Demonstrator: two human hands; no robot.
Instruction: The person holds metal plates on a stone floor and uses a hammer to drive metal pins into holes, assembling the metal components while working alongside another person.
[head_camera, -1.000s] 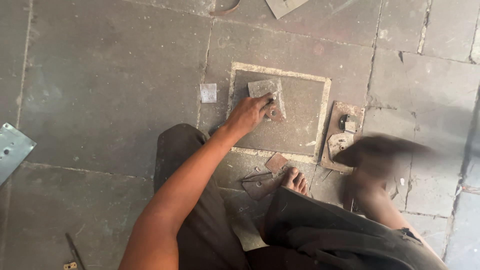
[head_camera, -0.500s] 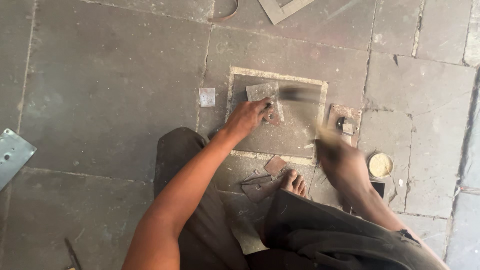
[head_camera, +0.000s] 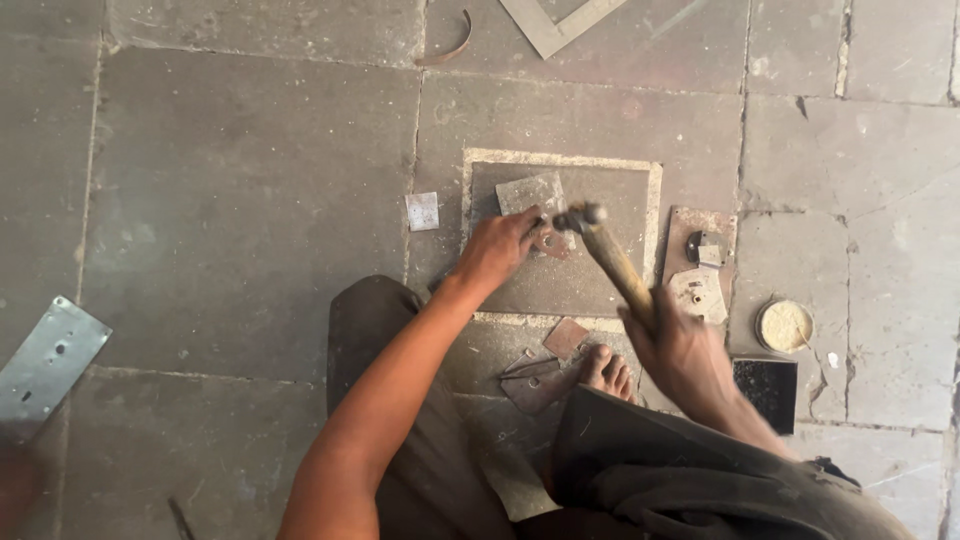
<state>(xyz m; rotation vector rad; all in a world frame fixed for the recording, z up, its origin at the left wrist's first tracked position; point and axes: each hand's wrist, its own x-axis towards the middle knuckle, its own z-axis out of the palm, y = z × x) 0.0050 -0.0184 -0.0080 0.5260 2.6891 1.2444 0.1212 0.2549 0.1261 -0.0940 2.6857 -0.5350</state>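
My left hand pinches a small flat metal piece down on a dark rectangular steel plate set in the stone floor. A square metal sheet piece lies just above that hand. My right hand grips the wooden handle of a hammer, whose head hovers right at the small piece beside my left fingers. My bare foot rests below the plate.
A small square metal blank lies left of the plate. To the right sit a rusty plate with small parts, a round tin and a black block. A drilled metal bracket lies far left; scrap pieces lie near my foot.
My right hand swung the hammer in from the right and down until its head is at the small piece. My left hand stayed holding the piece on the plate.
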